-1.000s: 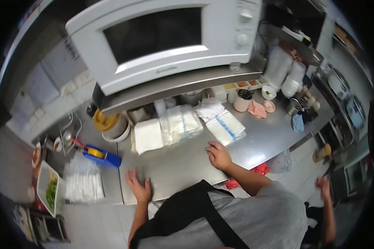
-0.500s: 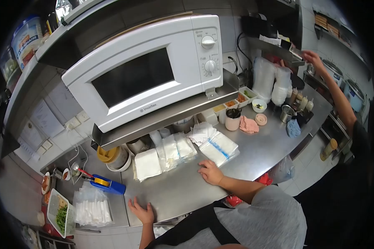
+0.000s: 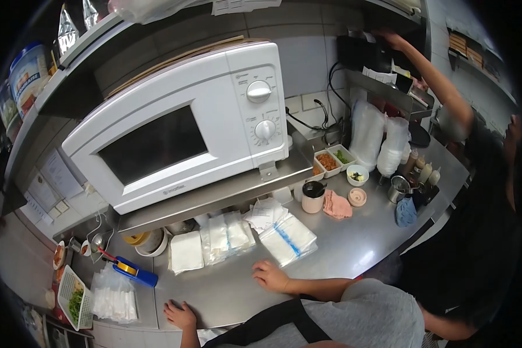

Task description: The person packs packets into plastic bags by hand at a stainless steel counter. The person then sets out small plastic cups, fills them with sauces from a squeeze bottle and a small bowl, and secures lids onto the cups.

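My left hand point(image 3: 180, 315) rests near the front edge of the steel counter point(image 3: 226, 296), fingers apart and holding nothing. Farther right, my right hand point(image 3: 271, 276) lies on the same counter with loosely bent, parted fingers, also without anything in it. Just beyond it sits a stack of white plastic bags point(image 3: 286, 239) with a blue stripe, close to the fingertips but apart from them. More clear bags with white contents point(image 3: 227, 236) and a white square stack point(image 3: 186, 252) lie to the left. White paper slips point(image 3: 268, 216) lie behind.
A white microwave point(image 3: 174, 127) stands on a shelf above the counter. At left are a blue tape dispenser point(image 3: 134, 271) and a basket of greens point(image 3: 75, 296). Condiment tubs point(image 3: 328, 163) and a pink cloth point(image 3: 337, 205) lie right. A co-worker's arm point(image 3: 435, 75) reaches toward a black device point(image 3: 362, 55).
The view has tilted upward and shifted. The co-worker has come closer, their hand moving from the small shelf up to the black device. My hands stay on the counter.
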A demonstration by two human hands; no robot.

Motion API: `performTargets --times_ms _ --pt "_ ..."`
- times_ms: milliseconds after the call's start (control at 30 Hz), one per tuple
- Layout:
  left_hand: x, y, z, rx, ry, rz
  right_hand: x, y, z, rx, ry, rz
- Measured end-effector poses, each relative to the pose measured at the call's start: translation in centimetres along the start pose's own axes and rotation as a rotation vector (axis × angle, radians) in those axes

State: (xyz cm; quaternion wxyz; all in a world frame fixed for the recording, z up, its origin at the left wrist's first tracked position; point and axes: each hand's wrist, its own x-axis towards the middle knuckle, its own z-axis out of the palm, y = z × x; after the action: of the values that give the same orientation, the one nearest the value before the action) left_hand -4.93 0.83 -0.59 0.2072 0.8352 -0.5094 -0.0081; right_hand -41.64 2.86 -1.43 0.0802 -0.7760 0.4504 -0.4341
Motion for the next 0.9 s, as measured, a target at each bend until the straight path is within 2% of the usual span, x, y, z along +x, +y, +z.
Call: performTargets --times_ms 133,200,500,900 --pt "-1.0 2.5 1.3 0.098 -0.002 -0.159 0.3 -0.1 -0.7 0.087 -0.032 -0.006" --pt "-1.2 3.4 0.9 0.127 -0.01 -0.174 0.3 -0.1 -0.8 0.148 -0.024 0.017" --pt "-1.5 4.1 1.0 0.185 0.035 -0.166 -0.1 0.6 -1.2 0.349 -0.082 0.073" --pt "-1.5 4.7 1.3 0.263 0.061 -0.172 -0.2 1.2 -1.3 0.357 -0.042 0.011"
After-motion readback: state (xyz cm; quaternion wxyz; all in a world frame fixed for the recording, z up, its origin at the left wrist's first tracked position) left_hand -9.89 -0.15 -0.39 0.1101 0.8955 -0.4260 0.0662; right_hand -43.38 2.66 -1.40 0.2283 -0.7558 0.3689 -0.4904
